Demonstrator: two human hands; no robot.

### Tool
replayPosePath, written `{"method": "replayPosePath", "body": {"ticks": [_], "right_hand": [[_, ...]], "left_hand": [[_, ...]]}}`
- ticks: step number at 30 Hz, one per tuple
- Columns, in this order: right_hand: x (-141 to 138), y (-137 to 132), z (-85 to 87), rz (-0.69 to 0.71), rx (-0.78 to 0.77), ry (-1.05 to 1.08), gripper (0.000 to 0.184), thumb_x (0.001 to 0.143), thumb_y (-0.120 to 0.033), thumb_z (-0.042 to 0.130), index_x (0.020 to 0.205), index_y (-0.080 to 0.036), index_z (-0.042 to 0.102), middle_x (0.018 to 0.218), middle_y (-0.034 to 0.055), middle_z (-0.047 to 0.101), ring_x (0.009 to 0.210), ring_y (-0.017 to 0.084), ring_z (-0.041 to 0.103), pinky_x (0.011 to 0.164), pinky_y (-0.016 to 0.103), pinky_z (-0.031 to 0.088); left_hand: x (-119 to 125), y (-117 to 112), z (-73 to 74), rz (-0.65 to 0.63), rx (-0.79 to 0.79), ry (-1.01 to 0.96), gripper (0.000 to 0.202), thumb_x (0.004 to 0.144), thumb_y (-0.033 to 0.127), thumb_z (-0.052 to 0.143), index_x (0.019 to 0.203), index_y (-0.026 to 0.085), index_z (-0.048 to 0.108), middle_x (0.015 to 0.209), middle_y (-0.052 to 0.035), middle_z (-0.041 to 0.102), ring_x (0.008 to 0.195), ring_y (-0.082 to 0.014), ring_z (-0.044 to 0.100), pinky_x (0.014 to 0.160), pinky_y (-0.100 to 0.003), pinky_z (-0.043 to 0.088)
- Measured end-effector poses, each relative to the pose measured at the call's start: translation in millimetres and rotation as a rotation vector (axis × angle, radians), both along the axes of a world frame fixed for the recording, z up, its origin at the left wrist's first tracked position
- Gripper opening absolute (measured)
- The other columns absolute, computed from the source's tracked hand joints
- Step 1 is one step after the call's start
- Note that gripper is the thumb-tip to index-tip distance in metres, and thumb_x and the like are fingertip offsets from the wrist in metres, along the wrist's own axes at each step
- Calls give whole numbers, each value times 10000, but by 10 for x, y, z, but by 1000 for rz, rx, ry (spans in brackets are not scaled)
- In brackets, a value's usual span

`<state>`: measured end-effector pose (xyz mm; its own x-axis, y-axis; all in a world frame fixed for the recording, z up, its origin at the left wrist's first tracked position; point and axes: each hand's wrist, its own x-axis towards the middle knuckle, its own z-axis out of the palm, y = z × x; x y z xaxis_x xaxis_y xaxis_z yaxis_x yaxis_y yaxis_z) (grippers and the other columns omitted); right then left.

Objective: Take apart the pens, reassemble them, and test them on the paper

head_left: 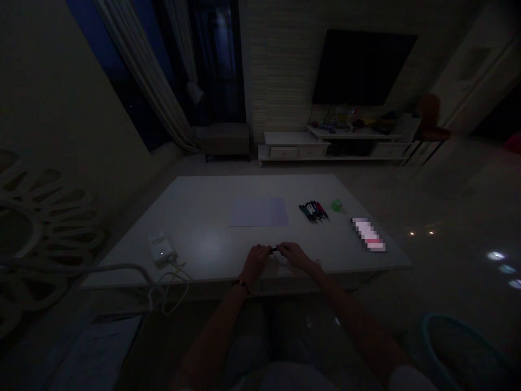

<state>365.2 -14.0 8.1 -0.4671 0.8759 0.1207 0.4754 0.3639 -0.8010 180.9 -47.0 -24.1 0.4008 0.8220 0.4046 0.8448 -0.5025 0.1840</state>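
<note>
Between my two hands is a short dark pen [274,250], held level just above the front part of the white table [211,244]. My left hand [257,257] is closed on its left end, and my right hand [293,254] grips the right end. Fingers cover most of the pen, so its cap and tip cannot be made out. Beyond my hands lies a sheet of white paper [259,212]. To its right several pens [313,211] lie side by side in a bunch.
A small green object [336,205] and a lit phone [368,234] lie at the table's right. On the left sits a white box [161,247] with cables [175,274]. A teal-rimmed basket [427,331] stands at lower right. The room is dim.
</note>
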Motion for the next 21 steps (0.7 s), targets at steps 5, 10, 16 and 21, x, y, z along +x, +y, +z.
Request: {"method": "replayPosePath", "body": {"ticks": [5,10,16,21], "right_hand": [[4,-54,40,-122,-92,-4,437,882,-448,364,674,-149,604,522,-9,493,516,117,462,514,224,332],[199,-300,219,-153,189,-161,441,846,-283,490,1281,-223,458,830,32,634,723,152,575,649,239,418],[160,-327,369,-49,415,-498,316,836,-169,478,1139,-185,562,1016,98,635,910,180,582,762,260,421],[180,48,416,-358,257,-441,245,877,-307,436,985,-186,620,801,66,665,730,166,608,664,250,404]], "left_hand": [[19,2,59,-18,-56,-101,180,906,223,407,1025,189,538,870,-60,622,847,-180,561,804,-348,425],[152,-21,213,131,-354,-586,405,896,288,420,1285,195,356,738,4,632,642,-127,568,626,-257,444],[457,-152,493,-73,-669,-801,596,877,352,436,1397,187,197,710,13,633,561,-97,539,569,-223,441],[337,-14,710,-50,-574,-953,427,889,401,404,1272,213,424,1083,-77,614,900,-140,598,768,-279,485]]}}
